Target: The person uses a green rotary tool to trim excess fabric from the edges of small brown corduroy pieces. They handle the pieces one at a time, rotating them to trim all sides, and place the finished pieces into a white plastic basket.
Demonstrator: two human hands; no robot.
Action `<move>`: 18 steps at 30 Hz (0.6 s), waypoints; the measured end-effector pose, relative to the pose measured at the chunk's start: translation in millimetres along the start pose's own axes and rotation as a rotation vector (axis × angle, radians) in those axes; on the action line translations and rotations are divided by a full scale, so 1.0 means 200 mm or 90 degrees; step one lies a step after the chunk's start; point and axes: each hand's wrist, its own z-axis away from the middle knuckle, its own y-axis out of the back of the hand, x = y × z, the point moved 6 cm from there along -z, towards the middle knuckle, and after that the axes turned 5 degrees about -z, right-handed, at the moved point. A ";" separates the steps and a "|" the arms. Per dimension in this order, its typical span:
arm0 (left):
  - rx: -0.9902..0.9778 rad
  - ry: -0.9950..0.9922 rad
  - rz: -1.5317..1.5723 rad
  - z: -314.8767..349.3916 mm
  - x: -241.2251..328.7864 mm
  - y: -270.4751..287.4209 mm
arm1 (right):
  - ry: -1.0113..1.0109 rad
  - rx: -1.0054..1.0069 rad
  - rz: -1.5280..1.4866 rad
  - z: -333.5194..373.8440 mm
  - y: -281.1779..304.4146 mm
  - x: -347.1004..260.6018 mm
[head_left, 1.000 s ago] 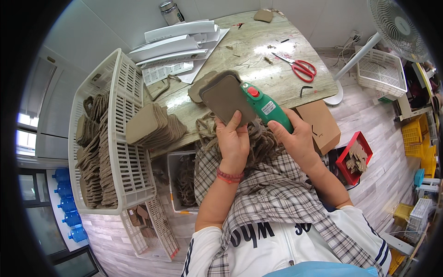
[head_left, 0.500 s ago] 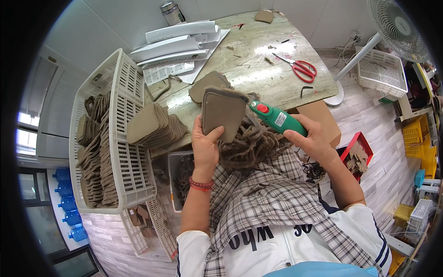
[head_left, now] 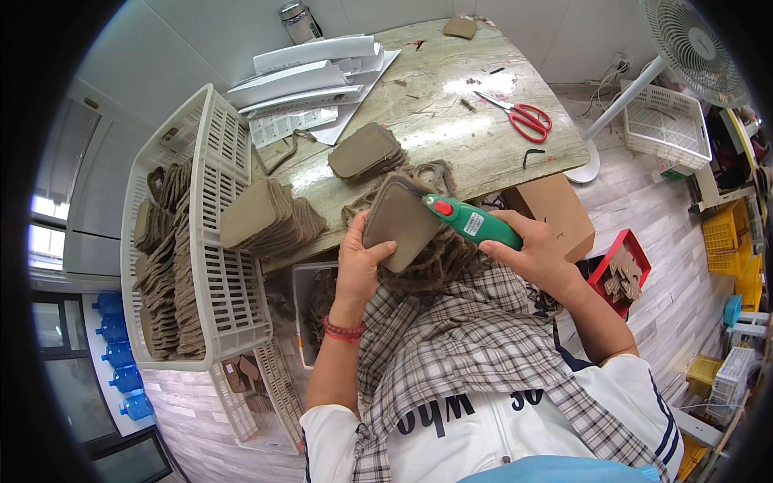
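Note:
My left hand (head_left: 359, 259) pinches a rounded brown fabric pad (head_left: 400, 224) by its lower left edge, thumb on its face. My right hand (head_left: 538, 248) grips a green handheld electric cutter (head_left: 475, 223) with a red button. The cutter's head meets the pad's upper right edge; its blade is hidden there. A fuzzy trimmed strip (head_left: 439, 179) loops off behind the pad. More brown fabric strips (head_left: 439, 262) lie heaped beneath, at my lap. Just beyond, a short stack of pads (head_left: 366, 151) rests on the table.
A leaning row of pads (head_left: 270, 216) sits at the table's left edge, beside a white crate (head_left: 228, 169) full of pads. Red-handled scissors (head_left: 529, 121), papers (head_left: 302, 80) and a single pad (head_left: 460, 27) lie on the table (head_left: 451, 72). A red box (head_left: 636, 249) of pieces stands at right.
The pad has tilted clockwise and come lower, uncovering the stack behind it. The cutter has shifted left and down along the pad's edge. A loose strip now shows behind the pad.

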 end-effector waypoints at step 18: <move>-0.040 0.063 -0.159 -0.01 0.11 0.17 | -0.228 -0.166 -0.158 0.02 0.02 0.09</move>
